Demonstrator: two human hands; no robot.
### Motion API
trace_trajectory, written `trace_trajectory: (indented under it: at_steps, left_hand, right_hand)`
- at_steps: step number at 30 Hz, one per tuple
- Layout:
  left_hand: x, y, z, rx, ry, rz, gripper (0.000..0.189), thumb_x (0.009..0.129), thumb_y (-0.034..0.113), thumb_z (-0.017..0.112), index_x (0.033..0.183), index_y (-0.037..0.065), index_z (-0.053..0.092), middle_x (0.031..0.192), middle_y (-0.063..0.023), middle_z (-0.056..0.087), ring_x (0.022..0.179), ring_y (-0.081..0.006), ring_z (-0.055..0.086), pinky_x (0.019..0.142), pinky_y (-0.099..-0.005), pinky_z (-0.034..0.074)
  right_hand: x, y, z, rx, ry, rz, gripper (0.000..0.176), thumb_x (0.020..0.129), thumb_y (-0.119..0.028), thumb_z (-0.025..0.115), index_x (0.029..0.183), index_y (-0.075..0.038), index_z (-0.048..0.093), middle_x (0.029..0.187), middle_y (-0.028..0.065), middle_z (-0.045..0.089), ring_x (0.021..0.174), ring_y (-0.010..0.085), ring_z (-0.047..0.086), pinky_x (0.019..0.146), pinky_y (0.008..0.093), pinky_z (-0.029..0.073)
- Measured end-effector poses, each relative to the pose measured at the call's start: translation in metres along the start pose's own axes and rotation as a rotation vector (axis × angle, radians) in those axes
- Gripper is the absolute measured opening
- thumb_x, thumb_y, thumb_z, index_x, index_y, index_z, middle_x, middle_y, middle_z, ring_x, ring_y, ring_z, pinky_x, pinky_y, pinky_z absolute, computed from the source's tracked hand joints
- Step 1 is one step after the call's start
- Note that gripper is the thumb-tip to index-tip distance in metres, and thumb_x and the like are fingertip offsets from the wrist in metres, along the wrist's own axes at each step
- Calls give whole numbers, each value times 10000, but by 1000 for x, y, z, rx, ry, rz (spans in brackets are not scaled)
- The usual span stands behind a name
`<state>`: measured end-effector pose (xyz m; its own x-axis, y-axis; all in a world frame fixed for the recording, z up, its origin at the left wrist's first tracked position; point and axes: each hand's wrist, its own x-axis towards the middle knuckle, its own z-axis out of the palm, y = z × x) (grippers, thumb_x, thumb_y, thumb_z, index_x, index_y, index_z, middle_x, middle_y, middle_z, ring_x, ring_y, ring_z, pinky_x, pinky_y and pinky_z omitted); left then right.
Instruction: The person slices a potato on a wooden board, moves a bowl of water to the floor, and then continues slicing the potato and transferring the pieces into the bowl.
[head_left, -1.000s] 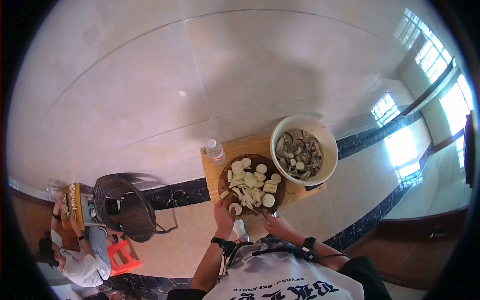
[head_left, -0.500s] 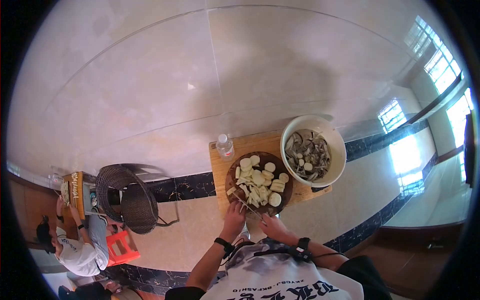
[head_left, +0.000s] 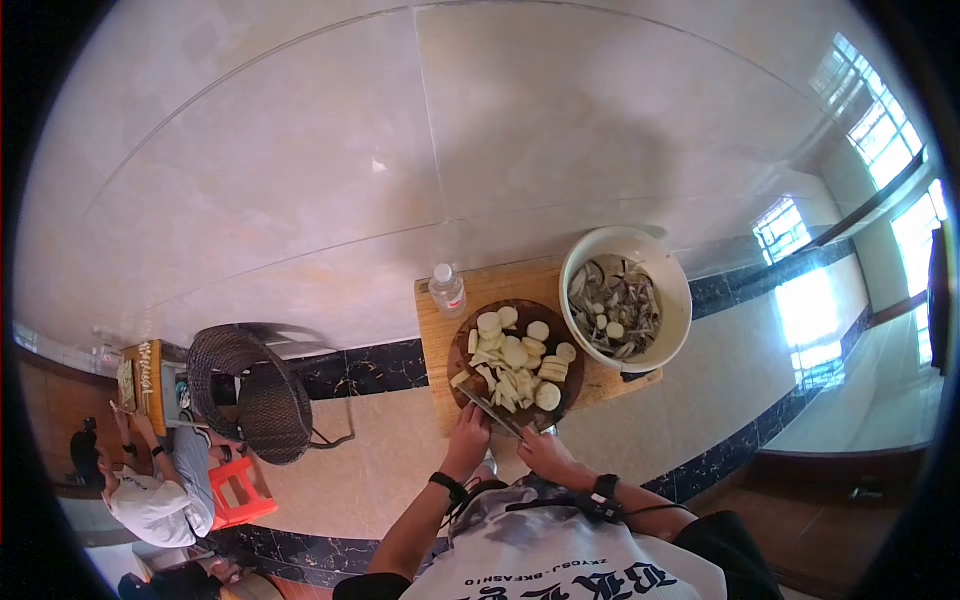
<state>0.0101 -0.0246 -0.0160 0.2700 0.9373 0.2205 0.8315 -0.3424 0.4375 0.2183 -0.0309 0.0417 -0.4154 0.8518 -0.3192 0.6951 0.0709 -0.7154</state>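
Observation:
A knife (head_left: 490,409) lies slantwise over the near edge of a round dark wooden chopping board (head_left: 571,401). My right hand (head_left: 547,453) is closed around its handle. On the other side of the blade, my left hand (head_left: 468,440) is at the board's near-left edge, its fingers bent and pressed together; what they hold is hidden. Pale peeled vegetable rounds (head_left: 514,351) lie on the board, with cut sticks (head_left: 512,388) of the same vegetable in front of them. One small piece (head_left: 459,379) rests apart, just left of the knife.
The board stands on a wooden table (head_left: 436,342) against a tiled wall. A white tub (head_left: 682,300) of cut pieces in liquid stands at right, a plastic bottle (head_left: 447,291) at back left. Farther left are a wicker chair (head_left: 277,415) and a person (head_left: 155,505) on a red stool (head_left: 243,495).
The knife blade has tilted, and more of its flat side shows. Both hands stay almost in place. The whole view has shifted slightly.

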Motion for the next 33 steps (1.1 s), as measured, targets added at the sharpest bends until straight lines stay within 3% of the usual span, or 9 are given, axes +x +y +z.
trace_trajectory:
  at_steps: [15,21,26,33]
  left_hand:
    - [-6,0,5,-94,20,-30,333,873,44,573,1161,-114,630,1323,-218,567,1305,-396,501,1034,-456,476]
    - [-3,6,0,-211,21,-135,349,904,40,566,1210,-126,593,1309,-222,566,1296,-405,502,1037,-467,474]
    - [-5,2,3,-67,6,-34,348,905,41,566,1209,-126,593,1304,-222,568,1283,-404,510,1032,-455,482]
    - [-7,1,4,-12,-12,-5,339,894,51,571,1187,-114,616,1277,-213,578,1284,-396,511,1028,-442,491]
  right_hand:
    - [-3,-2,-6,-32,-24,25,260,956,-241,575,1062,-7,528,736,328,623,731,555,615,662,623,479]
    - [-2,5,-4,-50,-41,33,240,951,-222,580,1055,-13,528,787,334,623,769,567,606,668,623,477]
    - [-1,9,-3,-29,-51,20,228,950,-217,580,1054,-21,528,854,346,618,820,584,589,681,626,477]
    - [-1,-2,-11,-65,-102,70,224,959,-224,556,1076,-37,522,776,326,620,746,573,596,654,648,467]
